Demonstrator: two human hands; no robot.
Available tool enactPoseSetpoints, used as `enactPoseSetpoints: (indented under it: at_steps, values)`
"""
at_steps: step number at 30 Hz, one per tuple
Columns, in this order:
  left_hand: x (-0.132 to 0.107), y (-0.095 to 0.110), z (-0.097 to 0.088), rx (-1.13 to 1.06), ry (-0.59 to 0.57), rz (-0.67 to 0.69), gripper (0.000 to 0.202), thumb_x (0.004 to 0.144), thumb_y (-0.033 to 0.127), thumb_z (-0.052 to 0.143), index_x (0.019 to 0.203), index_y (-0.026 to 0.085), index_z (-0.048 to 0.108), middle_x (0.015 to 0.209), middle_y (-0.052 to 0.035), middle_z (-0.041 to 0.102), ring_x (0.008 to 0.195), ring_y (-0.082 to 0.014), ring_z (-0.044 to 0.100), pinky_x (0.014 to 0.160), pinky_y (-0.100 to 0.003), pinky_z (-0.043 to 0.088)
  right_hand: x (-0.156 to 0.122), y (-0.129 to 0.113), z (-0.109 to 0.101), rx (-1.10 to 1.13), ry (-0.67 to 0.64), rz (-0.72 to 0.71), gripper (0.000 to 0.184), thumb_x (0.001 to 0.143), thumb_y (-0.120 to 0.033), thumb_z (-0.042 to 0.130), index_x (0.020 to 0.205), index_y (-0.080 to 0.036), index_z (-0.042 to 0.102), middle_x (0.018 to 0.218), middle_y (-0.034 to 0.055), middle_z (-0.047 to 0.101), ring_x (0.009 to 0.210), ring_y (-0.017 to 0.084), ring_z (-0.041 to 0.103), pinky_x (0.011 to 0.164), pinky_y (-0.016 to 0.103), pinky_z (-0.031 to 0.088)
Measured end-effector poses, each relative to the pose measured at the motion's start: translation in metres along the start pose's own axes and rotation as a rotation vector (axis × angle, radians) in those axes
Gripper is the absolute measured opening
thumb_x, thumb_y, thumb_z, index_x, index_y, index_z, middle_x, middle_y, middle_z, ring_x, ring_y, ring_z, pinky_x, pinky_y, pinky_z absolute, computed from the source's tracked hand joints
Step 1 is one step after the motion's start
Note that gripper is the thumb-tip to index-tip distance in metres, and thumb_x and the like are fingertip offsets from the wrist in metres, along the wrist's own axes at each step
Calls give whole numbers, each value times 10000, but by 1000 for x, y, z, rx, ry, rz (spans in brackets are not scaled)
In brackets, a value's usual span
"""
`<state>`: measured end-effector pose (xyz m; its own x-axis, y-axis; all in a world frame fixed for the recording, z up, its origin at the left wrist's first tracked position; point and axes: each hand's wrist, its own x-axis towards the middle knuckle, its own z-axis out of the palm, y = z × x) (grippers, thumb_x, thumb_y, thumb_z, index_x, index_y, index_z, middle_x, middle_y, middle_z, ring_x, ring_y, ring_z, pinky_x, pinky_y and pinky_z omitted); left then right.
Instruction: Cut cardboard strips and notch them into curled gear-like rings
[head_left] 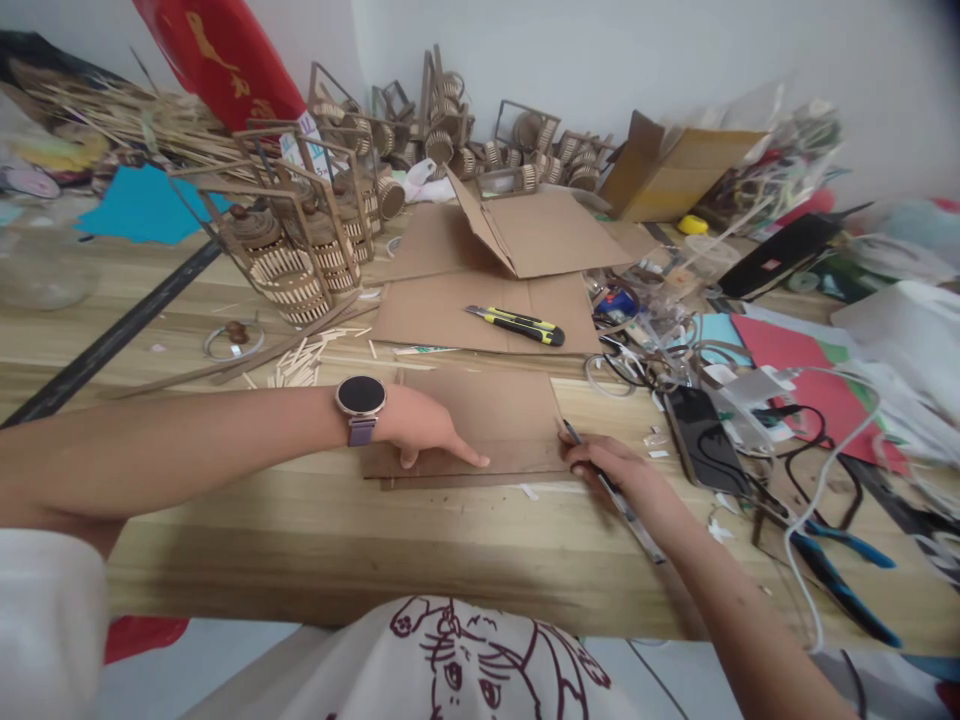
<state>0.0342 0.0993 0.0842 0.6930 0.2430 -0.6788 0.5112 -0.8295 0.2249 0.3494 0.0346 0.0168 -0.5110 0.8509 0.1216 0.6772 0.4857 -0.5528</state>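
While both forearms reach in over the table (322, 570), we find the sheet (510, 405) of cardboard lying flat, a little in from the middle of the near edge, with the rim of another piece showing beneath it. Our left hand (427, 418), a watch (361, 397) on its wrist, grasps nothing: it lies palm down on the sheet, one finger stretched toward the sheet's near right corner. We take this as a steadying weight that keeps the card from sliding. Our right hand (619, 475) pinches the pen (636, 528) between thumb and fingers at the sheet's right edge. The pen slants, its free end toward the table's near right corner; the hold close to the other end, we suppose, serves fine control. We cannot tell whether that end touches the sheet.

Just beyond, toward the table's far edge, the knife (517, 326) rests on a larger board (420, 308), presumably so placed to be within easy reach. Toward the far left corner we note standing baskets (289, 285), with loose sticks (300, 360) near them. Along the right side lie the phone (701, 435) and, nearer the near right corner, the pliers (840, 585), seemingly set off to one side of the sheet.
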Motion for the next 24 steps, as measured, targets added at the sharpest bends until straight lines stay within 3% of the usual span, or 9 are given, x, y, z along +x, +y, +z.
enactPoseSetpoints:
  at_steps: [17,20,24]
  values:
    - [0,0,-1,10,-1,-1,998,722,3,709,1485,484,280,889,11,688,639,-172,544,593,-250,356,0,7,4,34,15,-45,228,940,-308,492,874,-269,707,1121,37,722,1129,240,632,985,385,475]
    - [4,2,-5,27,76,50,793,793,40,640,1447,428,415,922,-11,690,687,-182,564,580,-257,344,0,5,3,22,11,-67,226,945,-289,490,877,-253,702,1093,52,728,1120,245,635,971,389,483]
    - [18,18,-16,197,279,151,444,856,37,528,1149,343,662,1154,-50,645,841,-202,575,611,-283,360,-1,5,2,15,14,-80,225,950,-272,488,874,-257,699,1086,54,729,1108,235,643,955,364,493]
